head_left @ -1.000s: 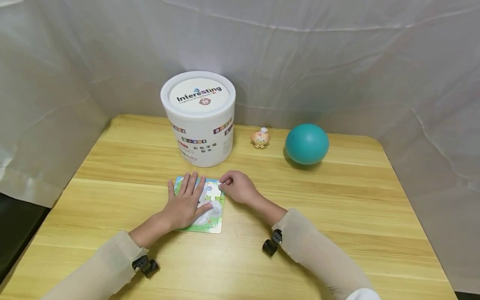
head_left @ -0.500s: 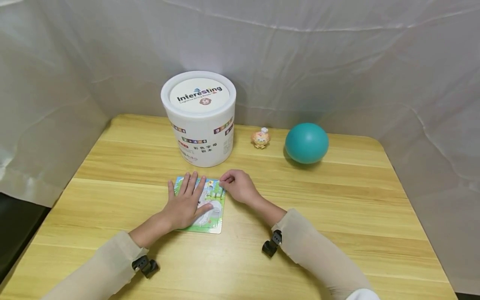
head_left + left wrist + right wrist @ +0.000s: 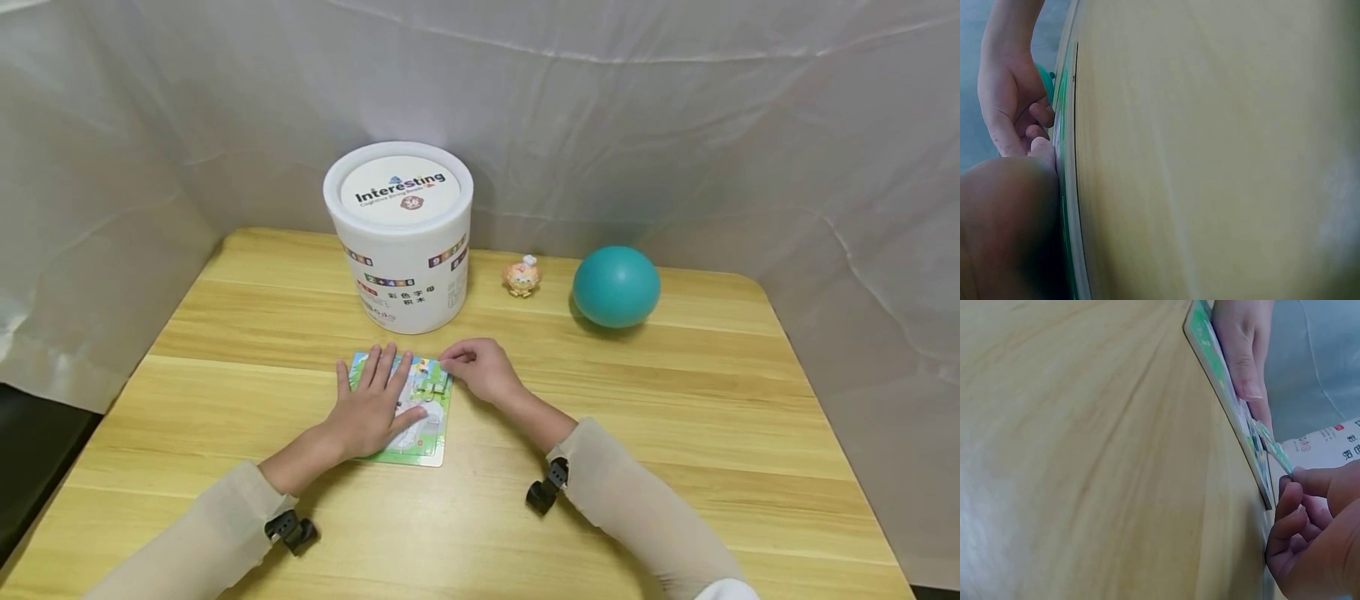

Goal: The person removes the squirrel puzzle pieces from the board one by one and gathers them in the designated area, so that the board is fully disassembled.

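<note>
A small jigsaw puzzle board (image 3: 405,457) with a green and blue picture lies on the table. My left hand (image 3: 369,421) rests on it with fingers spread, covering much of the picture. At the board's upper right corner, my right hand (image 3: 482,372) pinches a green puzzle piece (image 3: 1279,453) between thumb and finger. The right wrist view shows this piece tilted, its far end at the board's surface and its near end raised. Whether it sits in a slot I cannot tell. In the left wrist view, the board (image 3: 1067,187) appears edge-on.
Behind the puzzle stands a large white tub (image 3: 405,250) with a lid. A small orange figurine (image 3: 522,277) and a teal ball (image 3: 617,287) are at the back of the wooden table (image 3: 637,400). A grey cloth (image 3: 600,133) hangs behind.
The upper right part of the puzzle looked white a second ago and now shows green picture. My right hand has shifted very slightly; my left hand has stayed in place.
</note>
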Motion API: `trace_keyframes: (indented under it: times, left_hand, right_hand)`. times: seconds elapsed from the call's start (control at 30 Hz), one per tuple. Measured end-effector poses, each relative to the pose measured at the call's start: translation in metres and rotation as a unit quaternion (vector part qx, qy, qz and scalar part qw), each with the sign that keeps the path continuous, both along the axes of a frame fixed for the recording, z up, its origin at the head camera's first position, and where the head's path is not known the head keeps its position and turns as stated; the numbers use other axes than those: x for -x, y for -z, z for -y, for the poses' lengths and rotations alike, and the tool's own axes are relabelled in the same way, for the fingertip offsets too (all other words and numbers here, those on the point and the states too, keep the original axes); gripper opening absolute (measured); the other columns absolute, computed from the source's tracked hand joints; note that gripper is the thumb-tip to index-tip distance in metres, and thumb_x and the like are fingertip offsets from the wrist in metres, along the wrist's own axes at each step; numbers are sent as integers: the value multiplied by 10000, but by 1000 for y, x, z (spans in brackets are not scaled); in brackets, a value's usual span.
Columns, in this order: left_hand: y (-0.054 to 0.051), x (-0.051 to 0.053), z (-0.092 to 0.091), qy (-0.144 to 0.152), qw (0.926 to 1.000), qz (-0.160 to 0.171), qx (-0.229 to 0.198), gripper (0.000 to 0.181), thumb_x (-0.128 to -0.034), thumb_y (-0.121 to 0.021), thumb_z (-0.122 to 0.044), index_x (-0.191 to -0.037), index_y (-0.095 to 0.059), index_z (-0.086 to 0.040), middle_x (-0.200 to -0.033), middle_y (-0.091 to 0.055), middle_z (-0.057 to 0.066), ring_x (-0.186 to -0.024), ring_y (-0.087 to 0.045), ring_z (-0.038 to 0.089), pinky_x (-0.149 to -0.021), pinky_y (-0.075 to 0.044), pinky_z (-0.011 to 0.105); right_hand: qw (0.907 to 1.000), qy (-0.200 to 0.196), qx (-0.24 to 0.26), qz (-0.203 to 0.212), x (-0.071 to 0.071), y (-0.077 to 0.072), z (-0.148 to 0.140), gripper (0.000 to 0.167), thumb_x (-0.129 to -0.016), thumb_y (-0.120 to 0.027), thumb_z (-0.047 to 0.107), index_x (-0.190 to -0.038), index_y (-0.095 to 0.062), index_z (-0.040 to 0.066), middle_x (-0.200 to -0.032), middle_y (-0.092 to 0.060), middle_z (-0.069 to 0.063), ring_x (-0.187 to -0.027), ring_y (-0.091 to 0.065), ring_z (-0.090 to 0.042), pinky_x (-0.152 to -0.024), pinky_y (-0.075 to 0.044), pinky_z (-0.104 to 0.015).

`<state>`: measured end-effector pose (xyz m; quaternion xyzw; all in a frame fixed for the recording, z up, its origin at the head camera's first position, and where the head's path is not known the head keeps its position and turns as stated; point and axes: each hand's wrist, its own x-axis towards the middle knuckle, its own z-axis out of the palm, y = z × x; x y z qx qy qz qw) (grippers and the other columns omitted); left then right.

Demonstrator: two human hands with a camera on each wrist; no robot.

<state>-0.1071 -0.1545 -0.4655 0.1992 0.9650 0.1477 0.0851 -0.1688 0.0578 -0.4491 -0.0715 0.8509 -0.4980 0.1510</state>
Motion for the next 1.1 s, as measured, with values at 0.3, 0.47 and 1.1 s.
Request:
trace_keyframes:
  times: [0.3, 0.47, 1.1]
  left_hand:
    - [0, 1, 1, -21, 9999, 116, 2, 889, -1028, -471, -582, -1633, -111, -39, -1678, 4, 252, -1538, 56, 451, -1086, 83, 792]
    - [0, 1, 1, -8, 9999, 95, -89, 885, -1030, -465, -578, -1631, -114, -31, -1677, 5, 258, -1537, 55, 458, -1086, 93, 788]
    - [-1, 0, 0, -21, 9999, 47, -148, 878, -1030, -482, -559, -1627, -130, -19, -1675, -2, 266, -1535, 43, 468, -1087, 83, 791]
  right_hand:
    - [9971, 241, 454, 554, 4, -8, -25, 115, -974, -708, 145, -1029, -772, 66, -827, -675, -95, -664, -556, -152, -586, -466, -244]
    - [9975, 168, 451, 519, 5, -14, -57, 152, -993, -684, 164, -1072, -765, 62, -819, -644, -128, -665, -521, -184, -556, -422, -249]
    - [9966, 380, -446, 577, -10, -26, -226, 388, -1030, -631, 296, -1245, -670, -25, -930, -648, -71, -789, -554, -151, -637, -484, -278]
